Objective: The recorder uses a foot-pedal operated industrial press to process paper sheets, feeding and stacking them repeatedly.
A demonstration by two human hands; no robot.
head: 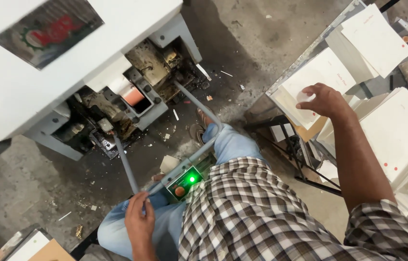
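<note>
My left hand (139,218) rests on my knee, fingers curled around the grey metal bar (127,166) that loops out from the white machine (30,92). My right hand (323,100) reaches out to the right and lies palm down on a stack of white paper sheets (310,82) on a side table, fingers spread over the top sheet. A small control box with a lit green lamp and an orange button (188,181) sits on the bar between my knees.
More stacks of white printed sheets (397,128) crowd the table at the right. The machine's open, grimy mechanism (131,96) faces me. Paper scraps litter the concrete floor (242,43). A board and cardboard piece (35,246) lie at the lower left.
</note>
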